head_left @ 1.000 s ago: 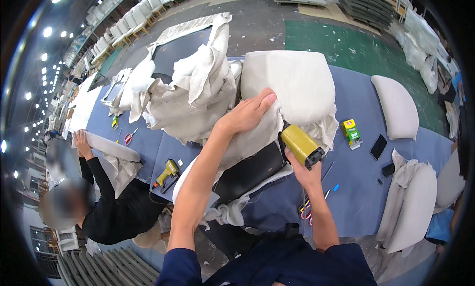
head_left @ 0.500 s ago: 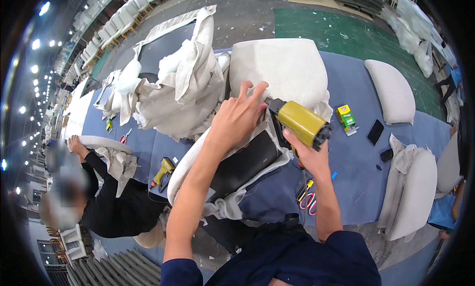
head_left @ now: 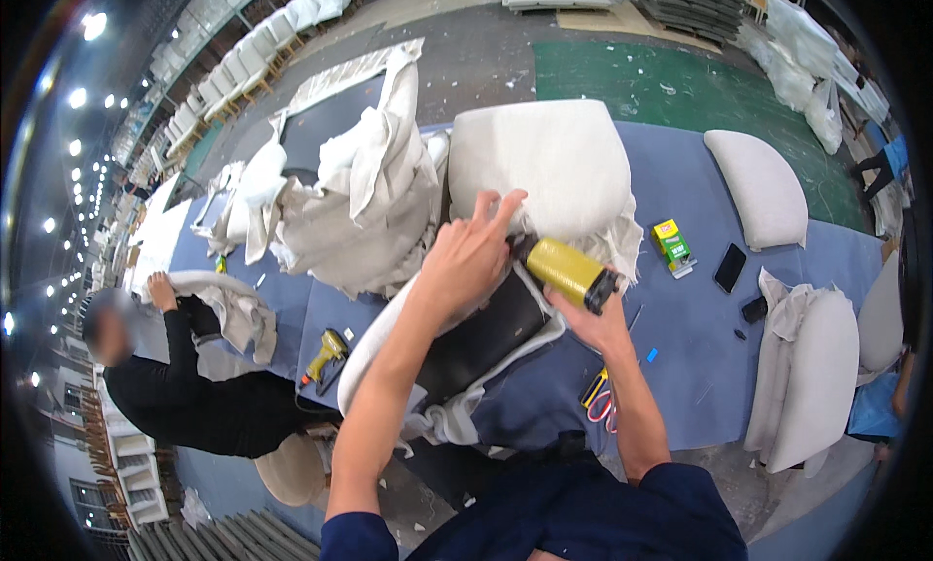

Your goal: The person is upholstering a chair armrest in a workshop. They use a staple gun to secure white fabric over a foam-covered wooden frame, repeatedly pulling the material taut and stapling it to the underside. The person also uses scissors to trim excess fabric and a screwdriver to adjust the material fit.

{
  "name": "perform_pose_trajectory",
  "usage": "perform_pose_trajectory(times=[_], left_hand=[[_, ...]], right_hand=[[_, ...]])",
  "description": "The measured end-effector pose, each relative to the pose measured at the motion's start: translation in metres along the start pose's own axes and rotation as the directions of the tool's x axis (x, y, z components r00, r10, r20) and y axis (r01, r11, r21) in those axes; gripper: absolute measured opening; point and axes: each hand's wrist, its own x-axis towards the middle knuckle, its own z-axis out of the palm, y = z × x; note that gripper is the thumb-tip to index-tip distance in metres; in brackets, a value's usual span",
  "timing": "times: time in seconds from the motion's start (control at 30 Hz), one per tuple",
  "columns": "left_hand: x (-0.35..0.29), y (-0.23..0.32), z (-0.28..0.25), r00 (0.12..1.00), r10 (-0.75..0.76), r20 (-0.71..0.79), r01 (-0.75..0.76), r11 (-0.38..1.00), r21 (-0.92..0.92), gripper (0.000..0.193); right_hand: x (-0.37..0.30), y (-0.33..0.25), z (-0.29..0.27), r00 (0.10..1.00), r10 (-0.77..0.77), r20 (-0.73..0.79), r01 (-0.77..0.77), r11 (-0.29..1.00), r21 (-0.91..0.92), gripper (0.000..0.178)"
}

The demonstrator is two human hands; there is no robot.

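My right hand grips a yellow-and-black staple gun, its nose pointing left toward the edge of a chair cushion. That cushion leans in front of me, its black underside up and pale fabric folded around its rim. My left hand rests at the cushion's far edge, close to the staple gun's nose, two fingers stretched out and spread. Whether its other fingers press the fabric is hidden. Just beyond my hands sits a plump cream cushion.
A heap of loose cream covers lies left, near another yellow staple gun. To the right are a yellow-green box, a phone and padded cushions. Scissors lie by my right forearm. A co-worker handles a cover at left.
The staple gun has swung lower and left, its nose nearer my left hand. My left hand stays by the cushion edge. The co-worker has shifted with the cover; the whole view has tilted slightly.
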Motion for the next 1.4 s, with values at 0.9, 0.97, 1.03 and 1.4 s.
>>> perform_pose_trajectory(times=[0.9, 0.97, 1.03, 1.4], left_hand=[[-0.030, -0.012, -0.006, 0.985, -0.151, -0.088, 0.158, 0.984, 0.077, 0.060], [-0.033, -0.011, -0.007, 0.989, -0.131, -0.072, 0.138, 0.985, 0.100, 0.061], [-0.033, -0.009, -0.010, 0.992, -0.113, -0.055, 0.117, 0.991, 0.068, 0.064], [-0.041, -0.001, -0.017, 1.000, -0.005, -0.013, 0.007, 0.989, 0.144, 0.095]], right_hand=[[-0.005, -0.041, 0.026, 0.968, 0.248, -0.045, -0.221, 0.921, 0.321, 0.028], [-0.007, -0.059, 0.022, 0.959, 0.283, -0.018, -0.255, 0.887, 0.386, 0.031], [-0.010, -0.058, 0.025, 0.951, 0.309, 0.004, -0.289, 0.884, 0.367, 0.030], [-0.028, -0.042, 0.022, 0.988, -0.002, 0.154, -0.014, 0.995, 0.102, 0.026]])
